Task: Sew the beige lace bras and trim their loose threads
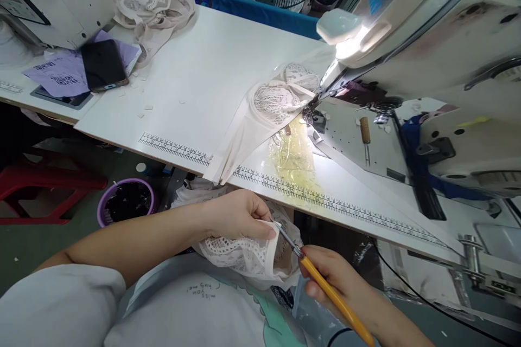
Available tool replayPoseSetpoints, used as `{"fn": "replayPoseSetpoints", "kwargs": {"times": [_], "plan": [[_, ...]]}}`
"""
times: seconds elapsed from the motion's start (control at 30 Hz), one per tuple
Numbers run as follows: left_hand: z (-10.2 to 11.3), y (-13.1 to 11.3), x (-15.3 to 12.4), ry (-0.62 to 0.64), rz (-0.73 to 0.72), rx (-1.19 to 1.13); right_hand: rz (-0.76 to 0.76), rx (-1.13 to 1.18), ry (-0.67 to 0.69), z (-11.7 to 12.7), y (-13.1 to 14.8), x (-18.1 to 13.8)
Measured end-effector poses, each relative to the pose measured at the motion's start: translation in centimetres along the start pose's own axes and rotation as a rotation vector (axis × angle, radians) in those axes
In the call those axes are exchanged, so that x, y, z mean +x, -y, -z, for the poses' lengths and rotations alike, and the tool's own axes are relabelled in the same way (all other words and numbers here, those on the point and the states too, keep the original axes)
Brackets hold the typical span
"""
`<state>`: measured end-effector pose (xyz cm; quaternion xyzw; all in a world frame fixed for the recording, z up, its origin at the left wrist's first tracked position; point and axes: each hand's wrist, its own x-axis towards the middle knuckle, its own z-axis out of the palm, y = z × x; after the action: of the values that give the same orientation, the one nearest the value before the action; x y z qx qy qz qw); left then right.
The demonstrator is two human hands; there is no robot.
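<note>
My left hand [238, 216] pinches the edge of a white lace garment piece [240, 252] held in my lap, just below the table's front edge. My right hand [345, 287] grips yellow-handled snips [325, 287], whose metal tips touch the fabric right by my left thumb. On the table another beige lace garment [271, 105] lies under the sewing machine's needle area [311, 111], with its strap trailing over the front edge.
The sewing machine [448, 65] with a lit lamp fills the right. A black phone [103, 65] rests on purple papers at left, beside a pile of beige garments [154, 8]. A purple bin [126, 200] and red stool [36, 187] stand on the floor.
</note>
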<state>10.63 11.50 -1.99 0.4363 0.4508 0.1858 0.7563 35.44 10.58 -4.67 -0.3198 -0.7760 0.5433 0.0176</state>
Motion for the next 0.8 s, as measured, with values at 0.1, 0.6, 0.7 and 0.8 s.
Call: {"fn": "replayPoseSetpoints", "kwargs": {"times": [0.1, 0.6, 0.7, 0.8], "plan": [[0.2, 0.2, 0.1, 0.011, -0.003, -0.017, 0.016, -0.037, -0.023, -0.5, -0.5, 0.1], [0.8, 0.3, -3.0, -0.220, -0.255, -0.127, 0.170, 0.074, -0.422, -2.1, 1.0, 2.8], [1.1, 0.4, -3.5, -0.299, -0.289, -0.060, 0.176, 0.123, -0.494, -3.6, 1.8, 4.5], [1.5, 0.9, -3.8, -0.350, -0.317, -0.010, 0.119, 0.092, -0.540, -4.2, 2.9, 5.9]]}}
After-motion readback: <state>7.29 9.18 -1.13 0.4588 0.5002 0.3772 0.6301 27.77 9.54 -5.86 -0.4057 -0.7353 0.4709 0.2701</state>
